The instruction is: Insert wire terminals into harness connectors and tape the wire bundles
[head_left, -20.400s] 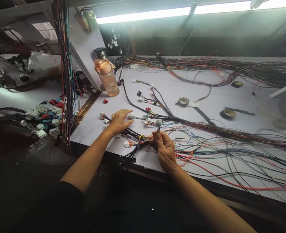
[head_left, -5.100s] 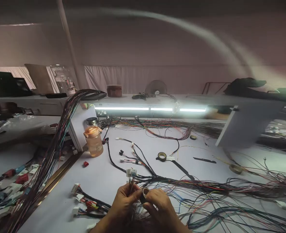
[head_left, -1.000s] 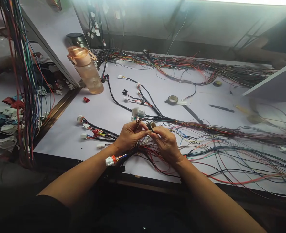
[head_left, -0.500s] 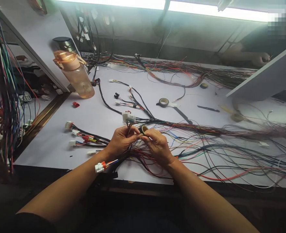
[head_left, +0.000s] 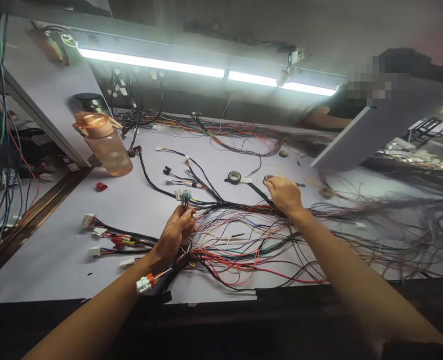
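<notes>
My left hand [head_left: 176,232] is closed round the bundle of thin wires just below a white connector [head_left: 182,195], which points up out of the fist. Out over the table, my right hand [head_left: 286,196] has its fingers closed on a roll of black tape [head_left: 268,178], mostly hidden by the fingers. Another tape roll [head_left: 234,177] lies to its left. Beneath both hands spreads the wire harness [head_left: 244,205], with loose coloured wires fanning right. A white and orange connector [head_left: 145,283] hangs over my left forearm.
An orange-lidded bottle [head_left: 106,150] stands at the back left, near a small red connector [head_left: 101,186]. More wires [head_left: 225,132] run along the back. A white panel [head_left: 360,135] rises at the right, with another person's arm [head_left: 326,119] behind it.
My right hand has moved away from the left, forward and right, taking the tape roll with it. The left hand still grips the wires. The view has tilted up and turned right.
</notes>
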{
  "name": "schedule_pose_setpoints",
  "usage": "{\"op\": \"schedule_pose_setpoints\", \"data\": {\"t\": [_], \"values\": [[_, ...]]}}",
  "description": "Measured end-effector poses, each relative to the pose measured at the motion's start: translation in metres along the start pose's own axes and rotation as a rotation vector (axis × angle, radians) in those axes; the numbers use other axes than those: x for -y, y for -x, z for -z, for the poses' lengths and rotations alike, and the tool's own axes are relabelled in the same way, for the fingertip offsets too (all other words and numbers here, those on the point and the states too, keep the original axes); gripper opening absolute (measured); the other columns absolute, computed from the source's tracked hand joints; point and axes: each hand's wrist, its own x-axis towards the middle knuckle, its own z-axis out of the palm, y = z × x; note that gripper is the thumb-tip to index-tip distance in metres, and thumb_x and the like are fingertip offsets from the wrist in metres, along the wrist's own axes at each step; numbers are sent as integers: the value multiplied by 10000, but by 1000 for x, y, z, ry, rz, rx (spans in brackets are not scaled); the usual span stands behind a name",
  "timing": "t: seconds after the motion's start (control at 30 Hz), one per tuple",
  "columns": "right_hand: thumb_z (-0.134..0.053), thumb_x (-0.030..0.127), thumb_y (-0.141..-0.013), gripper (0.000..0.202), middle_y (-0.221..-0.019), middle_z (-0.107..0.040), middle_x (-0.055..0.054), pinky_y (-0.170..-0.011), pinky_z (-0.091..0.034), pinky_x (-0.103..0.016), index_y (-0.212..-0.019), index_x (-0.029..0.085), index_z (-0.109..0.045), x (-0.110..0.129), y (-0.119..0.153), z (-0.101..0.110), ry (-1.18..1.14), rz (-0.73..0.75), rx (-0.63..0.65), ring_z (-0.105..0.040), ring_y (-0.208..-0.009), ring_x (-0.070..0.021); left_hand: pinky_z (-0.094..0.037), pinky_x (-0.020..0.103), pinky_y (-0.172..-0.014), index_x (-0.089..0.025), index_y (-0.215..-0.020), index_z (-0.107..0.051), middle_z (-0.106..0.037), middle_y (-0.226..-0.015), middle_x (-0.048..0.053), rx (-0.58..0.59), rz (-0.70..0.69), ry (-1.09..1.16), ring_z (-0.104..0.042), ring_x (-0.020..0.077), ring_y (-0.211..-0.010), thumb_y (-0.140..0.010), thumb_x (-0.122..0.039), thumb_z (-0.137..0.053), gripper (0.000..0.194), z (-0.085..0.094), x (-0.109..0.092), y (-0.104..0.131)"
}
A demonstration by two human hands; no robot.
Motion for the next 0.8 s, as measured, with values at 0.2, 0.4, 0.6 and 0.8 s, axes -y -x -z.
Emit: {"op": "schedule_pose_setpoints", "data": {"t": [0.2,0.4,0.6,0.8], "values": [[-500,368,-922,303,-1037,-671,-134,-695,-364,-341,-999,179,-724,-5,-26,-9,120,89,76,-609,-864,-237,-418,233,-658,-190,-833,-539,-363,-595,-62,-1,3,-14,-431,95,-587,-894,-501,-504,319,-1,0,-1],[-614,364,-883,229,-1188,-638,-88,-792,-334,-361,-1069,269,-707,48,-54,-28,56,367,97,-525,-1041,-253,-393,238,-575,-179,-770,-542,-346,-531,-77,-41,-34,-46,-370,86,-507,-840,-558,-567,386,-2,6,-4],[-578,292,-909,146,-1109,-679,-68,-848,-314,-390,-937,230,-707,66,-53,-11,-31,483,73,-530,-1060,-249,-384,226,-530,-172,-767,-549,-355,-531,-79,15,-50,-38,-359,70,-476,-847,-540,-573,377,2,11,-7],[-483,346,-959,169,-945,-679,-19,-892,-320,-394,-956,233,-608,86,24,38,-537,594,90,-585,-922,-193,-398,231,-509,-174,-859,-598,-375,-498,-84,26,-41,-116,-397,73,-443,-863,-523,-561,350,3,6,-7]]}}
